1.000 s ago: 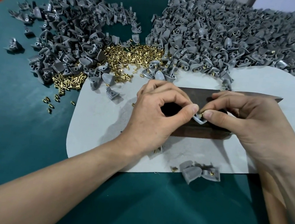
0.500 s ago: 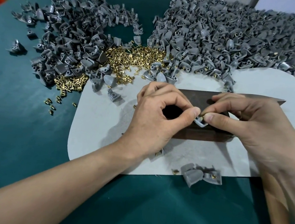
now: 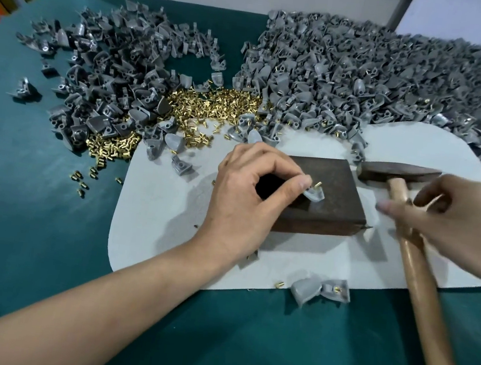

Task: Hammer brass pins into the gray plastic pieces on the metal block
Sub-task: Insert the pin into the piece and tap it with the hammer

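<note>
A green desk (image 3: 32,217) carries a pale mat (image 3: 159,239). On the mat sits the dark metal block (image 3: 340,194). On its top lies one gray plastic piece (image 3: 316,195), with a brass pin (image 3: 318,184) standing up from it. The left hand (image 3: 246,195) pinches the piece in a narrow grip, hiding its near end. The right hand (image 3: 458,221) is blurred over the hammer (image 3: 401,173) handle, so I cannot tell its grip. Heaps of gray pieces (image 3: 367,76) and loose pins (image 3: 212,106) lie behind, the right heap cut off at the frame edge.
</note>
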Motion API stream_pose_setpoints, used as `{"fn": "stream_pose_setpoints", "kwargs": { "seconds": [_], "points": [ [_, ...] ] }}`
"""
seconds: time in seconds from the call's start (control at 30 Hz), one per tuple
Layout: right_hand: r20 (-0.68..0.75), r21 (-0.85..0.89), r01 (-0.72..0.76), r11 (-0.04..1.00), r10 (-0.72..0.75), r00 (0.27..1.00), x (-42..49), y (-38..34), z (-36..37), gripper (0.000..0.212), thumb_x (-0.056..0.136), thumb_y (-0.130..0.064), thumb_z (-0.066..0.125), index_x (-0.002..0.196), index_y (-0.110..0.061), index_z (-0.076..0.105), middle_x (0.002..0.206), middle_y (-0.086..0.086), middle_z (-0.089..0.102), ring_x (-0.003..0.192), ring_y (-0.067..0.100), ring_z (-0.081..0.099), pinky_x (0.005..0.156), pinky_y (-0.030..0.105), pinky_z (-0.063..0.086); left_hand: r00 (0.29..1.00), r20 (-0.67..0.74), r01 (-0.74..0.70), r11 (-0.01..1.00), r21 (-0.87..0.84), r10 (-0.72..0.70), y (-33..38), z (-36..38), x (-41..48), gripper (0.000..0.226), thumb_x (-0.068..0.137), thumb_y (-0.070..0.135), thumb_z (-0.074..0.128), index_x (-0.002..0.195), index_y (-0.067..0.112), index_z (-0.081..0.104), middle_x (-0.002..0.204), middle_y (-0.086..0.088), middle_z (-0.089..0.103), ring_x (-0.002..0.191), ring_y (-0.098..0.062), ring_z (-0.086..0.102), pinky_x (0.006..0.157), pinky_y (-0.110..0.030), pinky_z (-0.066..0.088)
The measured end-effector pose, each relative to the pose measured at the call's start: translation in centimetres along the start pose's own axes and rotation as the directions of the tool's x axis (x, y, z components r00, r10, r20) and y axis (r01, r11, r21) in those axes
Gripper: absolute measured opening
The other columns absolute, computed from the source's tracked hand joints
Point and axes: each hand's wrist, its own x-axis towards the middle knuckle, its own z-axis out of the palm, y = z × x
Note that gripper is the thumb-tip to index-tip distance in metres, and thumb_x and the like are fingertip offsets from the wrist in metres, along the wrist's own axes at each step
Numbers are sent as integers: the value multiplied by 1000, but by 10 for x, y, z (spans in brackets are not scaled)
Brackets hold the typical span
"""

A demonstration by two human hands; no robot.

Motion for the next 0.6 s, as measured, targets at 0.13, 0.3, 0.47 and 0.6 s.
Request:
{"fn": "stream_pose_setpoints", "kwargs": {
  "seconds": [0.13,0.3,0.47,0.6],
  "points": [
    [161,-62,-89,994,98,982,-1,1,10,32,69,-43,76,72,-17,57,68,5,60,66,22,57,58,32,42,1000,-5,22,999,35,-22,-2,-3,-5,10,82,27,70,83,17,71,92,13,63,104,-13,52,94,-46,43],
    [408,636,-367,679,108,907,-5,6,4,6,84,-1,60,84,2,55,50,8,53,33,17,42,34,21,34,998,35,39,991,130,-44,-1,-4,-4,8,74,34,65,80,28,66,98,22,59,112,-10,46,101,-49,37],
    [218,813,-198,547,30,976,-24,-2,-17,4,92,-5,55,91,-8,56,57,9,48,34,19,35,33,20,28,999,4,31,987,157,-32,4,-1,0,10,74,22,73,76,28,65,100,21,57,112,-12,45,101,-52,35],
    [69,696,117,708,-228,971,-48,-27,-37,14,89,-17,56,96,-29,57,50,1,49,35,15,36,36,21,29,1000,-19,20,986,164,-17,5,0,3,18,73,15,78,73,26,64,99,21,57,110,-13,46,100,-53,35]
  ]
}}
